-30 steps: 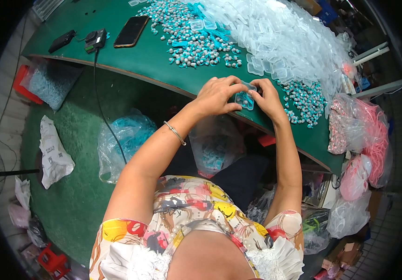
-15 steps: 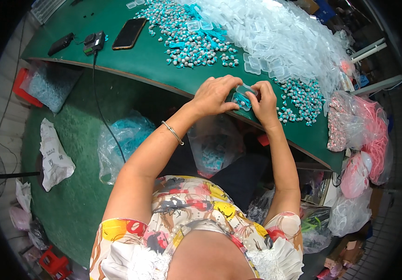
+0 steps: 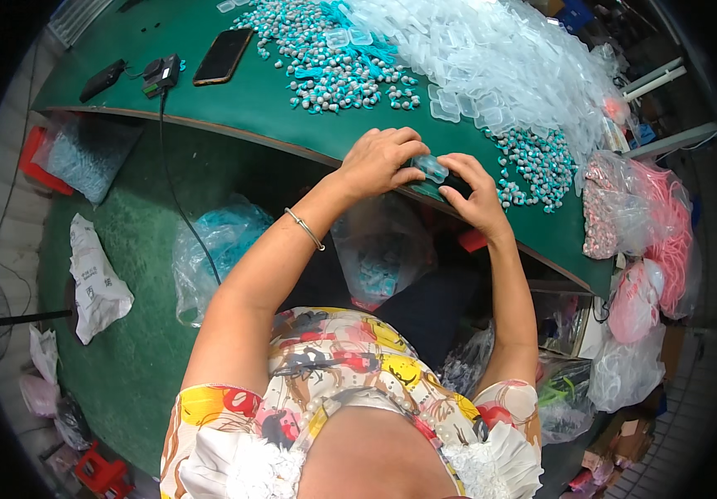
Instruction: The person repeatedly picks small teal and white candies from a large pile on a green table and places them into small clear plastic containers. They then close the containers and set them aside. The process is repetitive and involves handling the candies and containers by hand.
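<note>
Green tabletop [image 3: 267, 108] spreads beyond our grip, its near edge running close beneath our hands. Between them we grasp one small clear box [image 3: 431, 169], with teal showing at its near side; we cannot tell whether its lid is fully down. Our left hand [image 3: 381, 162] clasps the box from the left between fingers and thumb. Our right hand [image 3: 475, 195] meets it from the right, index fingertip on the plastic and thumb close to its near edge, though whether that thumb touches is hard for us to see.

Just right of the grip we have a small cluster of grey beads with teal cords [image 3: 537, 170]; a wider spread of matching beads [image 3: 325, 79] lies beyond the grip and to the left. Straight beyond and rightward rises a large heap of clear boxes [image 3: 500, 71]. Farther left of the grip are a phone [image 3: 223, 56] and a black device [image 3: 160, 75] with a cable. Below the grip we see a clear bag [image 3: 379, 258] holding teal pieces, and well off to the right, pink cords [image 3: 666, 224] in plastic.
</note>
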### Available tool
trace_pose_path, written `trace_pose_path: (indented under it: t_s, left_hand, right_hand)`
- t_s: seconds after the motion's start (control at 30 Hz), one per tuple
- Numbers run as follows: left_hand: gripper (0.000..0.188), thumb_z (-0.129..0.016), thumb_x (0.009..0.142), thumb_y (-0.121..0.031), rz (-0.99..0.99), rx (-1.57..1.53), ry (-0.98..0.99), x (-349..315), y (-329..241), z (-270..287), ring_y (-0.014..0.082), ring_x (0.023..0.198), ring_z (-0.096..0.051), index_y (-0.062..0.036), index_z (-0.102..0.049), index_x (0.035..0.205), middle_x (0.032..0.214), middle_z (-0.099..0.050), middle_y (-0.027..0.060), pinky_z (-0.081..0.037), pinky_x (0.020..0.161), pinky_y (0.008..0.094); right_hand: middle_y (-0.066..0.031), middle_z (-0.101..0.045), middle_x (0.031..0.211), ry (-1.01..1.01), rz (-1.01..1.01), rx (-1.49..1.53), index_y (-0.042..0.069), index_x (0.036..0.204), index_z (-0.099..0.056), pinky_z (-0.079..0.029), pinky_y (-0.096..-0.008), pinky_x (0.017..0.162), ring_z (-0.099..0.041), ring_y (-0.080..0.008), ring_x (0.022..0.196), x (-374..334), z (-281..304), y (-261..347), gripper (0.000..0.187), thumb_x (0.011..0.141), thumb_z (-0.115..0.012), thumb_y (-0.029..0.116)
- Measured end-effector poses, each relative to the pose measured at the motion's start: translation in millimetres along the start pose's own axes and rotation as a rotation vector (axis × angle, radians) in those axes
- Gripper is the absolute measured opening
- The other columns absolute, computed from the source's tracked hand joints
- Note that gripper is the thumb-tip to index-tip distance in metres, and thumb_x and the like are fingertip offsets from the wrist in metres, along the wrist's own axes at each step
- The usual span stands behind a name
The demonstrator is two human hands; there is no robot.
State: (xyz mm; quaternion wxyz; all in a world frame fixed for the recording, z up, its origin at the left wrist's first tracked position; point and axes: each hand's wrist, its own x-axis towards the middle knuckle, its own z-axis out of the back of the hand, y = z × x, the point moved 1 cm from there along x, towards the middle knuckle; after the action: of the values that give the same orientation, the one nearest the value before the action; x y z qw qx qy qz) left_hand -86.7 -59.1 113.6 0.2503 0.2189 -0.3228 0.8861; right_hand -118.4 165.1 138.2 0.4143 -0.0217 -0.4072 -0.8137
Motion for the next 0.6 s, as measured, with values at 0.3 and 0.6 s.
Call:
trace_pose_path:
  t_s: [0.3, 0.6]
  left_hand:
    - [0.034, -0.074, 0.08, -0.032, -0.001, 0.015, -0.027, 1.0, 0.6, -1.2, 0.0234, 0.098, -0.061, -0.0135, -0.065, 0.107, 0.104, -0.062, 0.0014, -0.045, 0.081, 0.0385]
    - [0.039, -0.077, 0.078, -0.03, 0.027, 0.014, 0.03, 1.8, -3.1, 1.3, 0.0252, 0.103, -0.061, -0.0119, -0.065, 0.11, 0.109, -0.063, 0.0034, -0.045, 0.083, 0.0393]
  right_hand:
    - [-0.0164, -0.063, 0.114, -0.16, 0.006, -0.144, 0.002, 0.117, -0.064, -0.049, -0.037, 0.092, -0.062, -0.0333, 0.106, -4.5, -14.1, 2.2, 0.04, 0.077, -0.073, 0.002]
    - [-0.012, -0.065, 0.101, -0.376, -0.015, -0.392, 0.004, 0.101, -0.066, -0.047, -0.0415, 0.085, -0.061, -0.032, 0.096, -26.6, -32.3, 7.6, 0.025, 0.076, -0.07, 0.002]
